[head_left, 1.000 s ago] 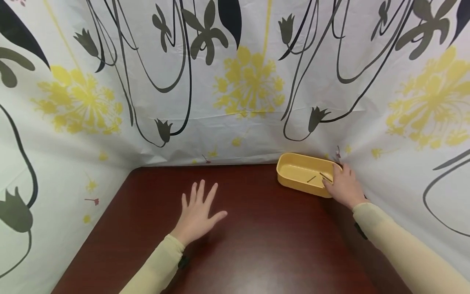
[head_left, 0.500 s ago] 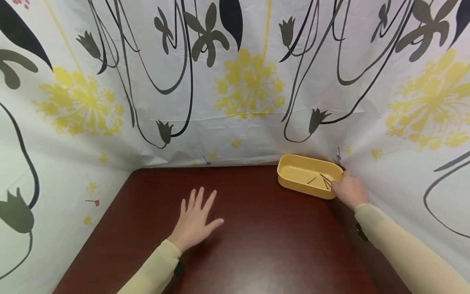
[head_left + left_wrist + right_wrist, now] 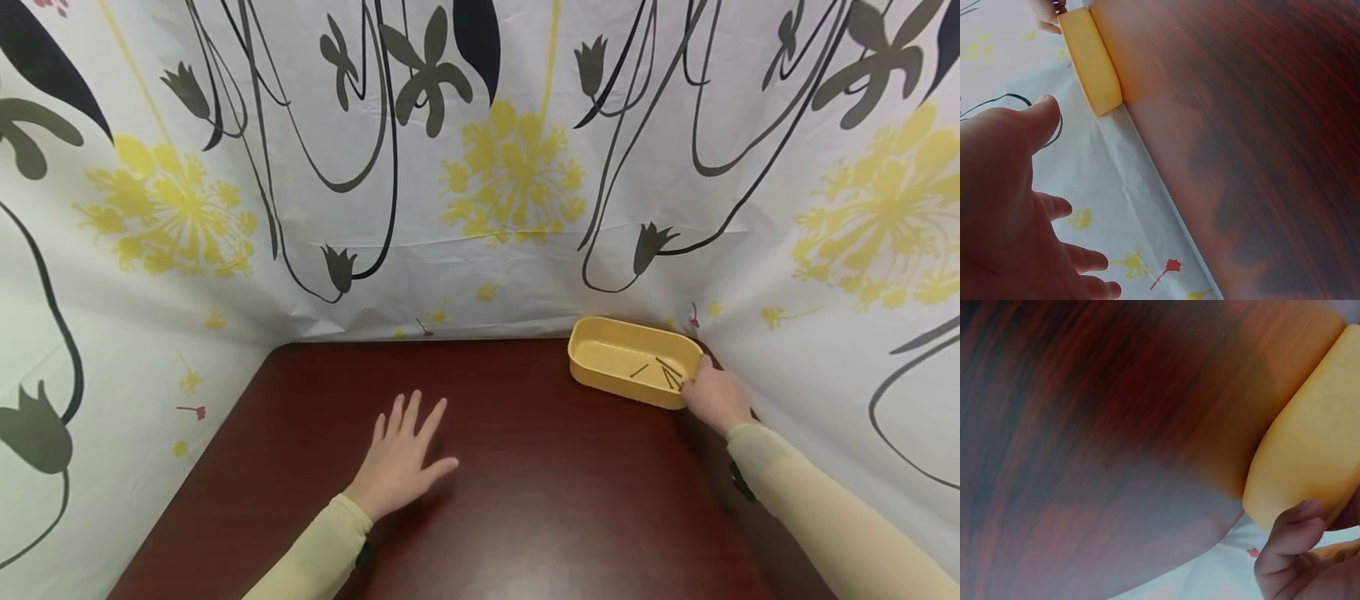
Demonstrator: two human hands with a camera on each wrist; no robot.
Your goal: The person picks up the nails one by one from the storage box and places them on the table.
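A yellow oblong tray stands at the far right corner of the table. Several thin dark nail-like pieces lie loose in its right half; their exact kind is too small to tell. My right hand grips the tray's right end, and in the right wrist view its fingers are bent against the yellow wall. Left of the middle, my left hand is held with fingers spread, holding nothing and apart from the tray. The left wrist view shows that palm with the tray beyond.
The dark red-brown table has a wood grain. A white cloth printed with yellow flowers and grey stems hangs behind it and along both sides, close to the tray's back and right end.
My right hand has drawn back from over the tray's inside to its right end, and more dark pieces show there. The left hand has shifted slightly toward the near side.
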